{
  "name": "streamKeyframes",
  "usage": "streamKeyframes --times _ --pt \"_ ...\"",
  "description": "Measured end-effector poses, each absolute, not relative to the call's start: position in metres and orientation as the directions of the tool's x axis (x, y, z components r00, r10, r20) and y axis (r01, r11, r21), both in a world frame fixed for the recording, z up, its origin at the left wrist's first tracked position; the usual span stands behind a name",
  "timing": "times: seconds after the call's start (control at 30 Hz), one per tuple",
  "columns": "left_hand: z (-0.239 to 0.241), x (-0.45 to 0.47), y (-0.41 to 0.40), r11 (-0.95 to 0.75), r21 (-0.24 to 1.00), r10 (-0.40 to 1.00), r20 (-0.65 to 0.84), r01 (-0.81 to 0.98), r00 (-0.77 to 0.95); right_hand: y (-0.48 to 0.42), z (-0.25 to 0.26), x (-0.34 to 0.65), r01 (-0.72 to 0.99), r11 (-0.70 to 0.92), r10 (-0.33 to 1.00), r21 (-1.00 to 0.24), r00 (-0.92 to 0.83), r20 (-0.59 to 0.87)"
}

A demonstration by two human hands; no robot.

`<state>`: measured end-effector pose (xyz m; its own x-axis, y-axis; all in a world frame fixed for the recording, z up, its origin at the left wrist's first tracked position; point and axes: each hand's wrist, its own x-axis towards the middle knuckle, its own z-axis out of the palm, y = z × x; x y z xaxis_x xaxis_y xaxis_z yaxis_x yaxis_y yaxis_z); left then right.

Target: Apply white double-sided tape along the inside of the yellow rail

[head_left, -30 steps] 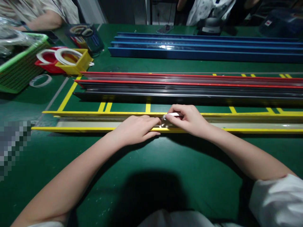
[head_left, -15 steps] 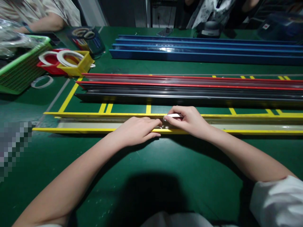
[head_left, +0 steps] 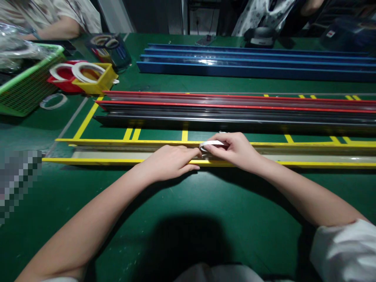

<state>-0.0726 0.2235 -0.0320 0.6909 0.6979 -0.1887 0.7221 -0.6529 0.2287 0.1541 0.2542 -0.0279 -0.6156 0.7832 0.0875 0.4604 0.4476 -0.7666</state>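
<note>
From the head camera, the spot where the two hands meet is hard to read: whatever lies under the fingertips inside the long yellow-edged channel [head_left: 117, 155] is covered by them. The channel, the red and black rails [head_left: 235, 106] above it and the blue rails [head_left: 249, 62] near the top all run off the right edge. A pixelated block covers part of the left edge. People at the top of the frame are cut off; only a forearm [head_left: 55, 28] shows at upper left.

In the middle of the frame, the right hand [head_left: 236, 150] has thumb and fingers pinched on a small white tape roll [head_left: 210, 143], held just over the channel's far lip. The left hand [head_left: 167, 161] lies palm down on the channel's near edge with its fingers stretched out flat, gripping nothing, and its fingertips reach the roll.

At upper left, a yellow bin [head_left: 101, 83] holds white tape rings, and a red bin [head_left: 58, 80] touching it holds another. The green basket [head_left: 23, 92] beside them carries crumpled clear plastic, contents unclear. One loose ring [head_left: 53, 101] lies on the green table [head_left: 188, 203].
</note>
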Motion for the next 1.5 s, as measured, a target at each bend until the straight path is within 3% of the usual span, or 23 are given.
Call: streamKeyframes --times 0.13,0.63,1.1,1.33,1.5 --pt "-0.033 -0.073 0.224 -0.655 0.215 0.699 -0.189 0.724 0.689 0.254 -0.026 0.155 0.398 0.442 0.756 -0.804 -0.648 0.095" --pt "-0.033 -0.075 0.224 -0.643 0.232 0.707 -0.188 0.730 0.682 0.252 -0.030 0.156 0.477 0.430 0.846 -0.767 -0.509 0.158" --pt "-0.035 -0.074 0.223 -0.646 0.222 0.713 -0.168 0.731 0.681 0.254 -0.031 0.157 0.499 0.457 0.849 -0.737 -0.491 0.194" --pt "-0.037 -0.075 0.224 -0.640 0.235 0.714 -0.170 0.732 0.679 0.259 -0.034 0.156 0.361 0.411 0.867 -0.837 -0.439 0.236" --pt "-0.036 -0.075 0.224 -0.649 0.219 0.710 -0.172 0.729 0.683 0.259 -0.024 0.161 0.309 0.338 0.854 -0.889 -0.497 0.152"
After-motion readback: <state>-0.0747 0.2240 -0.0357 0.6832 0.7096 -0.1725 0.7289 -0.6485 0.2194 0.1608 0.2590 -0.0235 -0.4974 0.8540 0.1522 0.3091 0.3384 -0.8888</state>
